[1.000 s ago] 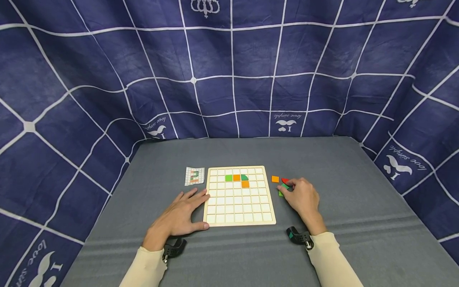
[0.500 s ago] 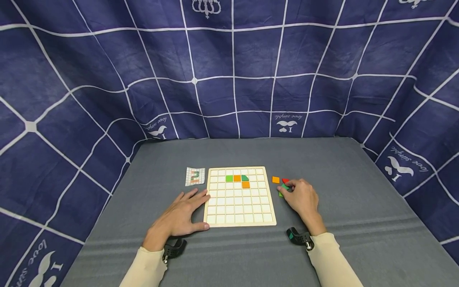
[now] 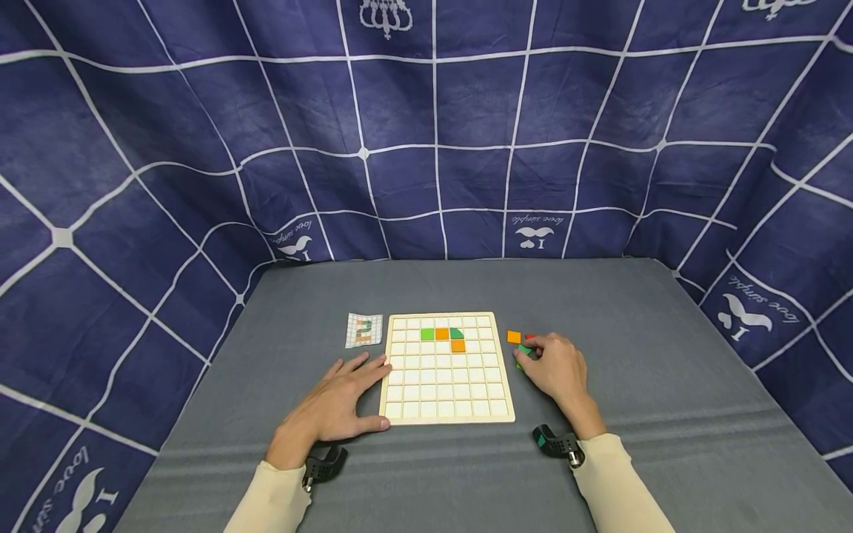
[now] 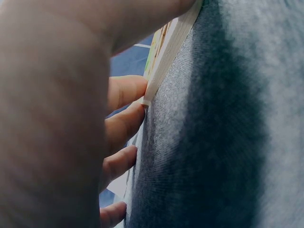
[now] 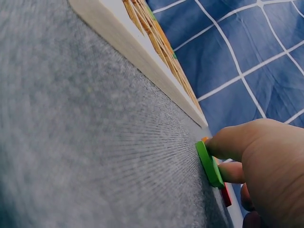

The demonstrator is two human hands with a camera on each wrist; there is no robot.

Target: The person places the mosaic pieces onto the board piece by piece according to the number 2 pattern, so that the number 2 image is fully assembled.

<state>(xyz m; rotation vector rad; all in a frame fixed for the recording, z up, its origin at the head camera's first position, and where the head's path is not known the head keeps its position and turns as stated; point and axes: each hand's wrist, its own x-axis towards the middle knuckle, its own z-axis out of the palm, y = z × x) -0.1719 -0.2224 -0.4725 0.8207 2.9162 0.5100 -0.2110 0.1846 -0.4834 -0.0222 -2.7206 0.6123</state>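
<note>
In the head view, a pale wooden grid board (image 3: 444, 385) lies on the grey cloth. It bears a light green tile (image 3: 427, 334), two orange square tiles (image 3: 442, 334) and a dark green rounded tile (image 3: 456, 333). My left hand (image 3: 340, 403) is spread flat at the board's left side, thumb and index fingertip at its edge. Right of the board, my right hand (image 3: 558, 368) pinches a green tile (image 3: 524, 349) between thumb and index finger, low over the cloth. A light green tile edge (image 5: 209, 164) shows at those fingertips in the right wrist view.
A small printed pattern card (image 3: 363, 330) lies left of the board. An orange square tile (image 3: 514, 337) and a partly hidden red tile (image 3: 529, 337) lie by my right fingers. Blue curtain (image 3: 466, 178) with white lines surrounds the table (image 3: 426, 285).
My right fingers and the green tile have shifted slightly, and the hand now covers more of the red tile. The left hand stays at the board's edge.
</note>
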